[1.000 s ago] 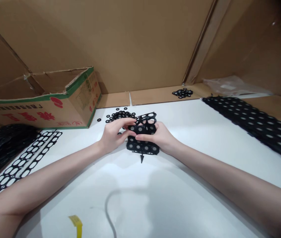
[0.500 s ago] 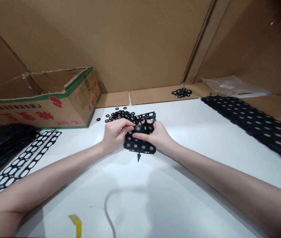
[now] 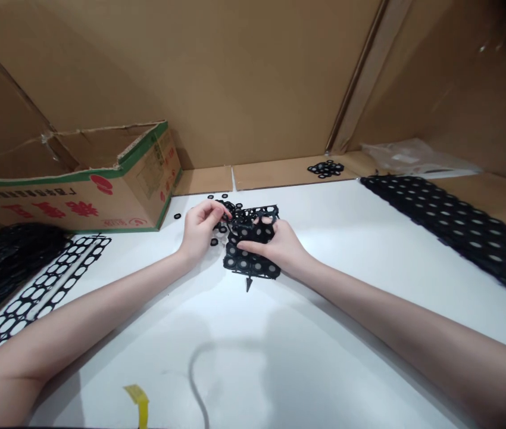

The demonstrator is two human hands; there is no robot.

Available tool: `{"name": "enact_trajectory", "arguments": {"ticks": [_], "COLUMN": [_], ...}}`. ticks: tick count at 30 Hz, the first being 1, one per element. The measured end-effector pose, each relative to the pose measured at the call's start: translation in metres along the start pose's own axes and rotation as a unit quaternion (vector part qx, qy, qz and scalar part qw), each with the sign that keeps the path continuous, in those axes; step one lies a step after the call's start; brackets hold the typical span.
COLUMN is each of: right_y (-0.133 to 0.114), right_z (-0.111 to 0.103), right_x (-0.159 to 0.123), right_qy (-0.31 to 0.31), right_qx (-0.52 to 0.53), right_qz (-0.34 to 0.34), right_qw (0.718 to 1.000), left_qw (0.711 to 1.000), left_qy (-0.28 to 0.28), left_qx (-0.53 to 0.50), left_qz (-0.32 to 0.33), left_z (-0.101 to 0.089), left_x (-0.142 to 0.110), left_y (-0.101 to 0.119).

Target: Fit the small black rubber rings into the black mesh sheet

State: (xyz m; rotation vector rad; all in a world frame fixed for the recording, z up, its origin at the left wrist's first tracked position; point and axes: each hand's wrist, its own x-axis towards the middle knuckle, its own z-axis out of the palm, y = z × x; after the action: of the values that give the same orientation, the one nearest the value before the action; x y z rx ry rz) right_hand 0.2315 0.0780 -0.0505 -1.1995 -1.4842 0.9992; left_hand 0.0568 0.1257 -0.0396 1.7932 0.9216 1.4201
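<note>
A folded black perforated strip [image 3: 253, 266], its holes filled by grey-centred discs, is held above the white table in my right hand [image 3: 280, 241]. The thumb lies across its front and the fingers go behind. A dark pointed tip hangs from its lower edge. My left hand [image 3: 202, 223] is just left of the strip, over a pile of small black rings with grey centres [image 3: 238, 214]. Its thumb and forefinger are pinched together at the pile; whatever is between them is too small to make out. Part of the pile is hidden by this hand.
An open cardboard box [image 3: 141, 179] stands at the back left, beside black bundled material [image 3: 7, 268] and an empty black mesh strip [image 3: 52, 274]. A long filled strip [image 3: 458, 220] lies right. More rings [image 3: 325, 168], a plastic bag [image 3: 418, 156] and yellow tape [image 3: 139, 399] are around.
My left hand has moved off the strip, left to the ring pile. My right hand keeps hold of the strip, nearly unmoved.
</note>
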Motion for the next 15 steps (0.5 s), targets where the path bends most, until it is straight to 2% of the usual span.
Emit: {"name": "enact_trajectory", "arguments": {"ticks": [2,4,8,11,13,15], "right_y": [0.0,0.0,0.0,0.001,0.001,0.003], "right_z": [0.0,-0.001,-0.004,-0.005,-0.006,-0.006], "right_x": [-0.001,-0.001,-0.001,0.0,0.0,0.0], "right_qy": [0.004,0.006,0.0,-0.016,-0.011,0.007], "right_qx": [0.004,0.011,0.024,0.039,0.045,0.051], "right_qz": [0.003,0.007,0.005,0.002,0.011,0.016], "right_qw": [1.0,1.0,1.0,0.999,0.999,0.999], "left_qw": [0.998,0.995,0.993,0.988,0.981,0.973], "left_qy": [0.063,0.096,0.058,0.026,0.018,0.012], "left_qx": [-0.027,0.017,0.106,0.151,0.186,0.197], "left_qz": [-0.003,-0.004,-0.009,-0.001,0.046,0.123], "left_z": [-0.007,-0.015,-0.027,-0.028,-0.025,-0.021], "left_x": [0.009,0.017,0.024,0.022,0.017,0.01], "left_y": [-0.009,-0.019,-0.031,-0.029,-0.022,-0.011]}}
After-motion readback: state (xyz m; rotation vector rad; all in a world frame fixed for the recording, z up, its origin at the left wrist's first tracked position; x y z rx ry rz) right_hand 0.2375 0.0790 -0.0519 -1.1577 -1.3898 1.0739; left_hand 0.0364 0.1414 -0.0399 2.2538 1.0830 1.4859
